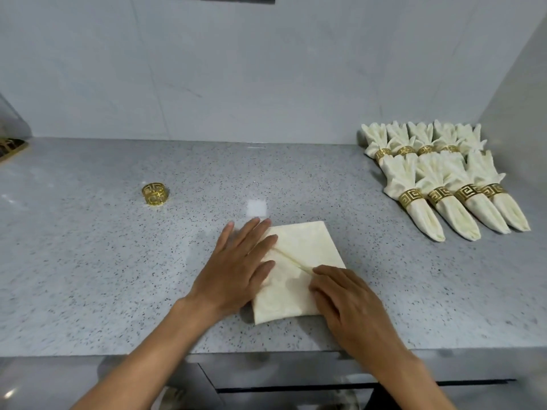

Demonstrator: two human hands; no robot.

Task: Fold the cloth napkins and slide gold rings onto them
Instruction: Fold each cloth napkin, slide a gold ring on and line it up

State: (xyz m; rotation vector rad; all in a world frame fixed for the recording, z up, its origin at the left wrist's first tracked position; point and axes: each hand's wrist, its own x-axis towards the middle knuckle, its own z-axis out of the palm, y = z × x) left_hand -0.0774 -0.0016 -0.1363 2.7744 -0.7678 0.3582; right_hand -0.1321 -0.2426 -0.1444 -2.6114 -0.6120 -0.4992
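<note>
Head view: left hand (236, 270) lies flat, fingers straight, pressing the cream napkin (299, 270); right hand (352, 303) has fingers curled at its diagonal crease, whether pinching cannot be told. Risk: layers slipping if pressure eases. Gold ring (155, 194) stands well left of both; finished napkins (444, 184) far right. Table (88, 276) edge near wrists.

Two bare hands, left hand (236, 267) and right hand (352, 306), each followed by bare forearm running to lower frame edge. No sleeves visible on either arm. No rings, watch, bracelet or gloves seen. Fingernails short, unpainted where visible. Knuckle creases and tendon lines show on backs of both hands. Rest of person out of frame.
</note>
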